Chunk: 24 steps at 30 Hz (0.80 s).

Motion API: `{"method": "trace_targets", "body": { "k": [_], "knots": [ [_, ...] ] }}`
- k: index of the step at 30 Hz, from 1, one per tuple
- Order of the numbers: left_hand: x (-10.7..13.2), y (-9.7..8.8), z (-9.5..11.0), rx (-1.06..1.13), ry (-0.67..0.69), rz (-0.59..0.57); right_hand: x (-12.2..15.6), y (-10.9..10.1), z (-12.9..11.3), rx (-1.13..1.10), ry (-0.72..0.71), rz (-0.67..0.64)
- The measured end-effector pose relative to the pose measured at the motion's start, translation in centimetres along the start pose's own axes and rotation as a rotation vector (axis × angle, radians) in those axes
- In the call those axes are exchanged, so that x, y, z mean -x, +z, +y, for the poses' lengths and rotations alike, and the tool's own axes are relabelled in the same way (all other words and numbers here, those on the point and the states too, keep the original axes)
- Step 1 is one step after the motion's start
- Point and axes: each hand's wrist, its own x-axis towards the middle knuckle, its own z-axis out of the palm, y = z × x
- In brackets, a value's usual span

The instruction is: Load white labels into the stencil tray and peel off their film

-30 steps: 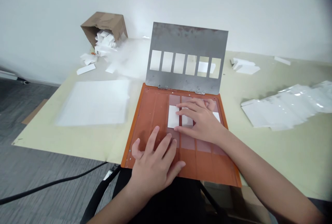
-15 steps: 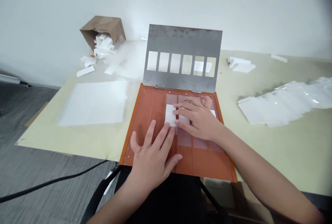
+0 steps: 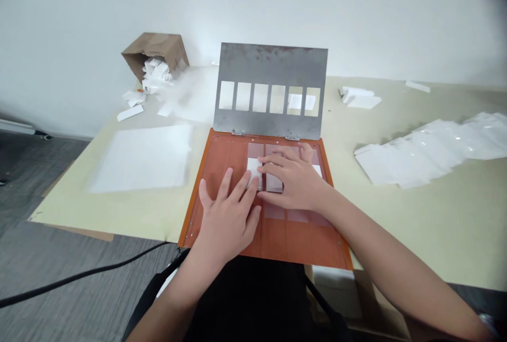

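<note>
On an orange hinged tray [image 3: 222,194] lie white rectangular cards in pink-tinted slots. My left hand [image 3: 227,220] rests flat with its fingers apart, fingertips touching the left card [image 3: 253,172]. My right hand [image 3: 291,181] spreads over the middle of the slots, fingers lying on a second card [image 3: 274,183] and partly hiding it. A third card's corner [image 3: 317,171] shows beyond my right fingers. Upright at the tray's far edge, a rust-stained steel stencil plate [image 3: 271,62] stands hinged, with several rectangular windows.
A tipped cardboard box [image 3: 154,54] spills white pieces [image 3: 156,79] at the back left. A white sheet stack [image 3: 140,159] lies left of the tray, glossy white packets [image 3: 428,149] right. A black cable [image 3: 91,270] crosses the floor.
My left hand has slid up the tray until its fingertips reach the left card. My right hand stays on the cards. The whole view has shifted slightly left and down.
</note>
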Motion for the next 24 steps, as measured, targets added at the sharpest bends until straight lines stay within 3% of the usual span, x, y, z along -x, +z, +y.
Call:
{"method": "trace_targets", "body": {
  "k": [6, 12, 16, 24],
  "knots": [
    [-0.4, 0.1, 0.2, -0.002, -0.015, -0.004, -0.2, 0.5, -0.1, 0.060, -0.004, 0.018],
    [1.2, -0.5, 1.1, -0.070, -0.029, 0.097, -0.3, 0.3, -0.2, 0.037, 0.021, -0.023],
    [2.2, -0.2, 1.7, -0.058, 0.009, 0.071, -0.3, 0.4, -0.3, 0.016, 0.030, -0.027],
    [1.5, 0.3, 1.5, -0.038, -0.013, 0.080, -0.4, -0.1, -0.1, -0.060, 0.031, -0.020]
  ]
}}
